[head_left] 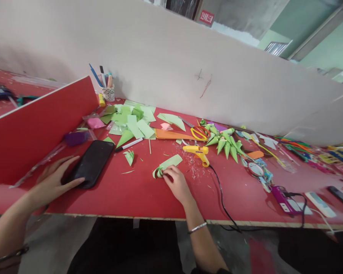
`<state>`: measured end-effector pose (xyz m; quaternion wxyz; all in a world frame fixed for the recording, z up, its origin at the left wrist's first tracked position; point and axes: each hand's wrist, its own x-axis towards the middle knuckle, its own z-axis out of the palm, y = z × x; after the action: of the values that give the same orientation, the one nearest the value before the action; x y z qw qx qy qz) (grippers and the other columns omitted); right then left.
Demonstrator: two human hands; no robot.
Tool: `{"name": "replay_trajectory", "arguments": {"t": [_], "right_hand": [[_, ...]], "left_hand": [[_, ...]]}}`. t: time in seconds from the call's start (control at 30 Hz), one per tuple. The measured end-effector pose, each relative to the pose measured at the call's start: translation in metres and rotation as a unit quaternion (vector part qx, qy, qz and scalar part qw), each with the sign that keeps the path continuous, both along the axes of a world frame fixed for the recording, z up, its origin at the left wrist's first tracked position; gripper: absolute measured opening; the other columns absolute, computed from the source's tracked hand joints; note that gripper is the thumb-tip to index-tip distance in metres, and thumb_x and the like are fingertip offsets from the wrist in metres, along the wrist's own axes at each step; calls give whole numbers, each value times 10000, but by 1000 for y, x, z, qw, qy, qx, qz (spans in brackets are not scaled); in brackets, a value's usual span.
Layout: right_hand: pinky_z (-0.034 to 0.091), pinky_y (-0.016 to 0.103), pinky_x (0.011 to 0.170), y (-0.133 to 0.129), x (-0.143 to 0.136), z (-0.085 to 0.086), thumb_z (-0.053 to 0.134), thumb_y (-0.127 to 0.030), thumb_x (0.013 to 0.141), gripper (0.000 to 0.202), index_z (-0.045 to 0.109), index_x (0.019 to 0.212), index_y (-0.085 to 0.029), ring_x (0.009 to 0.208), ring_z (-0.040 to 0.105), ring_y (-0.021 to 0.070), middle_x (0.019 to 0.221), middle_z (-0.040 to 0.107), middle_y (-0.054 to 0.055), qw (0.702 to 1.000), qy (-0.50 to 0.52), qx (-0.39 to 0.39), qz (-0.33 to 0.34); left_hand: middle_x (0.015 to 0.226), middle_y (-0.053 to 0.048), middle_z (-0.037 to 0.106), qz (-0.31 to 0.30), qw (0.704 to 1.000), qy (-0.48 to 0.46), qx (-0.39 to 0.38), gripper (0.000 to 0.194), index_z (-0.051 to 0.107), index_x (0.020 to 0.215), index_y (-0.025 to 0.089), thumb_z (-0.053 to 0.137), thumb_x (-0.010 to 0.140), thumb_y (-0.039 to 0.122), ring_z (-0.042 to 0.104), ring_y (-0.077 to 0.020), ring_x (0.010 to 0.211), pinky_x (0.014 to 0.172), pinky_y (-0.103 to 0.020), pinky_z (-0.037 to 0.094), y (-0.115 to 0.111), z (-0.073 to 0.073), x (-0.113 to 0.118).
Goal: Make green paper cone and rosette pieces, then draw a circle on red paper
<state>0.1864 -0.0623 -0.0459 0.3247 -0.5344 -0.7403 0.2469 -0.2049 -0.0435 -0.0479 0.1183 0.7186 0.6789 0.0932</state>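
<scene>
On one table [143, 201], right fingers [169, 173] pinch one green strip [164, 166]

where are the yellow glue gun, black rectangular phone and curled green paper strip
Yellow glue gun [199, 150], head view: upper body.
Black rectangular phone [92, 163], head view: top face.
Curled green paper strip [170, 161], head view: flat part.

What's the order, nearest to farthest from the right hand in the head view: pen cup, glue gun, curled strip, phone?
1. Curled strip: in the right hand.
2. Glue gun: just beyond, to the right.
3. Phone: to the left.
4. Pen cup: back left.
</scene>
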Motion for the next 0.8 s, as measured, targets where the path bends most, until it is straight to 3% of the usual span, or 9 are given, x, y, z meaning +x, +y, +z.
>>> {"name": "replay_trajectory", "arguments": {"t": [0.8], "right_hand": [[449,270,733,-2,0,1,481,-129,807,135,592,842,-198,791,562,160,855,546,45,1000,3,17,-1]], "left_hand": [[1393,-145,300,35,999,20,-17,613,233,1354,149,348,836,457,231,-289,1295,1038,-441,202,4,5,1]]}}
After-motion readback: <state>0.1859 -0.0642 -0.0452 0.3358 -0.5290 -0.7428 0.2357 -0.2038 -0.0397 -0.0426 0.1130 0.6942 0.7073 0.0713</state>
